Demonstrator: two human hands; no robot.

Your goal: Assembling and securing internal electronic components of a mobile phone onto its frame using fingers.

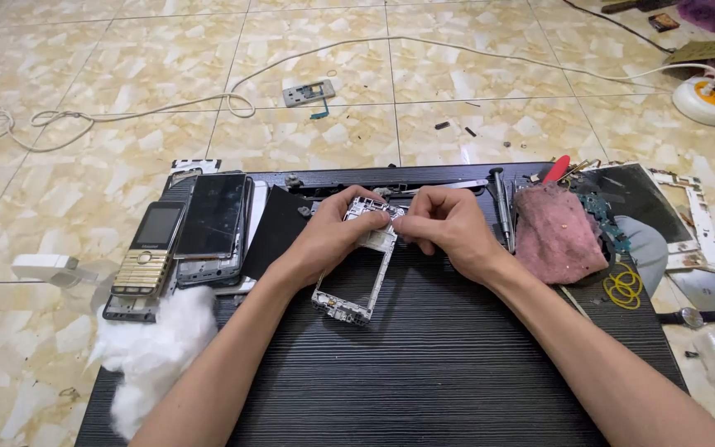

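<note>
The person is working over a dark board (424,364) lying on a tiled floor (126,74), and both hands are meeting at the far end of a phone frame (356,277). The frame is lying near the middle of the board, its long axis running from near to far and leaning slightly right at the far end. Its near end is resting free on the board, well clear of either hand.

The left hand (328,240) is gripping the frame's far left edge, fingers curled over the top. The right hand (448,223) is coming in from the right, its fingertips pinching at something small on the far right corner of the frame; what they are pinching is too small to tell. Both hands are about equally close to that far end.

To the left, a keypad phone (149,248) and a stack of phones (215,223) are lying beside cotton wadding (155,348). To the right, a screwdriver (502,207) is lying just beside a pink cloth (556,232), with yellow rubber bands (624,285) nearer.
</note>
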